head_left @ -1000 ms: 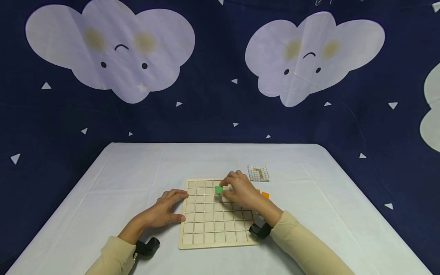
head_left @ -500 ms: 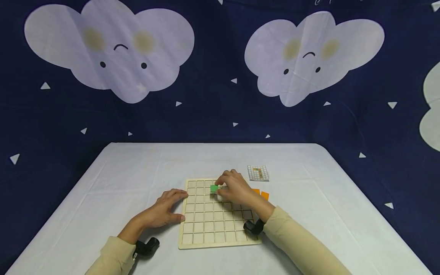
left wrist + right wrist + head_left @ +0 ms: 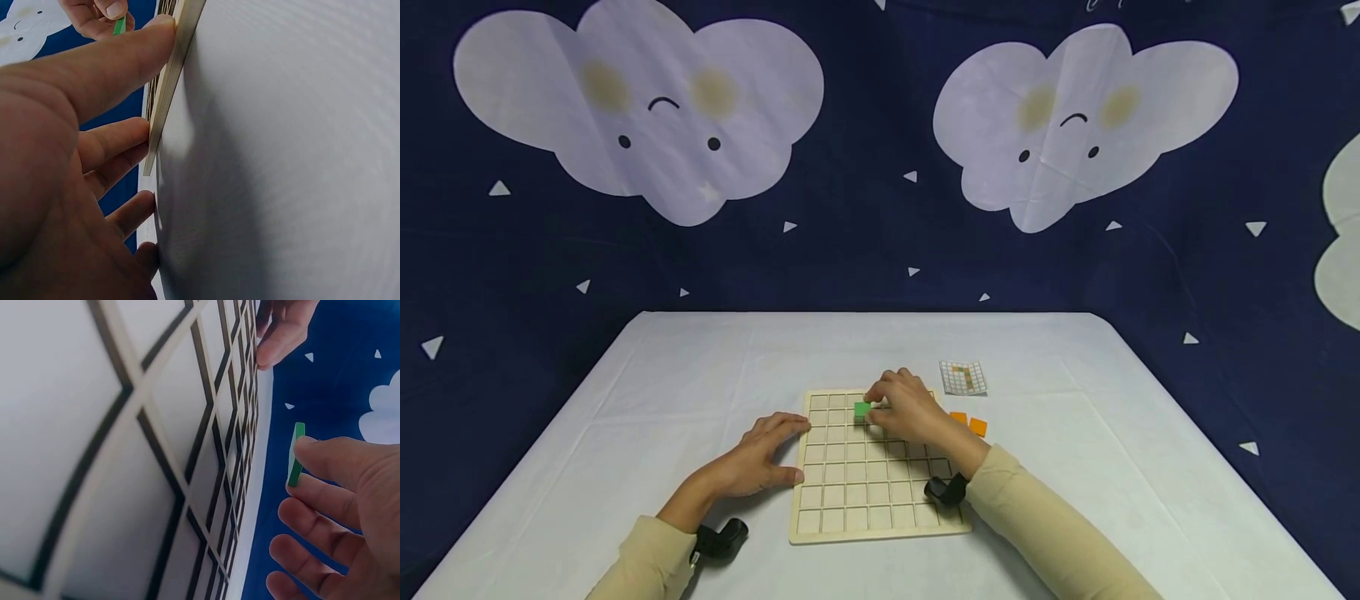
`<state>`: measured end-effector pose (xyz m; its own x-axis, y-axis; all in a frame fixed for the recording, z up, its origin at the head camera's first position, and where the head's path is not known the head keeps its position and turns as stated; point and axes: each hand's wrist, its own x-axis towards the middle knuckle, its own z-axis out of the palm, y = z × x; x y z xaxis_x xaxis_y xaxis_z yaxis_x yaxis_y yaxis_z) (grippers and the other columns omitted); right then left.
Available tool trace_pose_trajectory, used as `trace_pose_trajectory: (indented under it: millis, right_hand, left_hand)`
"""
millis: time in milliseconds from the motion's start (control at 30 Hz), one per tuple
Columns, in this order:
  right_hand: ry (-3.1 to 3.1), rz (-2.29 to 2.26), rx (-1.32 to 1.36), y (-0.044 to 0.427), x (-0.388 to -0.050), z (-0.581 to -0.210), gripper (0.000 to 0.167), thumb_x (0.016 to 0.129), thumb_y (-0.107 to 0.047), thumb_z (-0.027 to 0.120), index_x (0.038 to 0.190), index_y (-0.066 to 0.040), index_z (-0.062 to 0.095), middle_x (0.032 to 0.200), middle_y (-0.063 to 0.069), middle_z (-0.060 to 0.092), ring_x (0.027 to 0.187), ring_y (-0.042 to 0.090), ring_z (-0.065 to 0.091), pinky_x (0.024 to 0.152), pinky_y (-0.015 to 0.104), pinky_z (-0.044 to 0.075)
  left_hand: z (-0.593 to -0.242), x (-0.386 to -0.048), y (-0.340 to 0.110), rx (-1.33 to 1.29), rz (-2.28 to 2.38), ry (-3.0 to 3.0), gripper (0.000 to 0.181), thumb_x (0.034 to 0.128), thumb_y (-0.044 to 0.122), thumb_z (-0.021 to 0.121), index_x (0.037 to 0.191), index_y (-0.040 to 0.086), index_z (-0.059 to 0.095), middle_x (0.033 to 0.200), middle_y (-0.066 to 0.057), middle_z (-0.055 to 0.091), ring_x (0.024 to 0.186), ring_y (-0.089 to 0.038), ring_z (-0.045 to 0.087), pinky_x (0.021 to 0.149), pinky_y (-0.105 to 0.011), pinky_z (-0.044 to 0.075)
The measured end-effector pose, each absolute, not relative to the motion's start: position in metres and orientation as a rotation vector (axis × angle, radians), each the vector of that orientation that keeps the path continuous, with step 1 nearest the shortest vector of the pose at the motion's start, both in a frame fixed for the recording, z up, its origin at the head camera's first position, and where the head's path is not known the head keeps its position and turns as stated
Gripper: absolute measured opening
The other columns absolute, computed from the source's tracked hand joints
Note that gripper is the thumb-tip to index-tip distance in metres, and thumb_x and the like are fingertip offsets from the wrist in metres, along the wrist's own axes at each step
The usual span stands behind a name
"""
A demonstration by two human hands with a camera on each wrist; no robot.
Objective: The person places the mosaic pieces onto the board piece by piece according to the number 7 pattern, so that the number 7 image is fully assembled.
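A pale wooden grid board [image 3: 855, 472] lies on the white table. Against its left edge rests my left hand [image 3: 754, 457], thumb and fingertips touching the rim with the fingers spread. My right hand [image 3: 904, 408] is over the upper part of the board and pinches a green square tile [image 3: 862, 410] between thumb and index finger. In the right wrist view the green tile [image 3: 297, 454] is held edge-on, apart from the grid, while the other fingers are loosely bent. The left wrist view shows the board's side edge [image 3: 167, 87] against my thumb.
Orange tiles [image 3: 977, 427] lie on the table just right of the board, partly behind the right wrist. Behind them is a small printed grid card [image 3: 963, 378] with coloured squares. Dark blue cloth with clouds hangs beyond the table [image 3: 737, 350].
My right hand has moved a little to the left over the board with the green tile, and more of the orange tiles shows. The left hand has stayed in place.
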<state>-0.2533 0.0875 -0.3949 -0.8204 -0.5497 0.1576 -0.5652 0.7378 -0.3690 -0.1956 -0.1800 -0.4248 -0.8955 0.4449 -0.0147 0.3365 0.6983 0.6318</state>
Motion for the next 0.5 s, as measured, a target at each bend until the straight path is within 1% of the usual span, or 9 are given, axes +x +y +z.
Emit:
trace_pose_trajectory:
  millis: [500]
  right_hand:
    - [-2.926, 0.619, 0.911, 0.0792, -0.2567, -0.3984, 0.026, 0.085, -0.026, 0.07, 0.106, -0.011, 0.069, 0.098, 0.001, 0.062, 0.09, 0.017, 0.049, 0.084, 0.036, 0.041]
  left_hand:
    - [-0.426, -0.1959, -0.1811, 0.656, 0.962, 2.739, 0.068, 0.079, 0.033, 0.074, 0.137, 0.011, 0.046, 0.146, -0.009, 0.036, 0.135, -0.037, 0.027, 0.107, -0.064, 0.022]
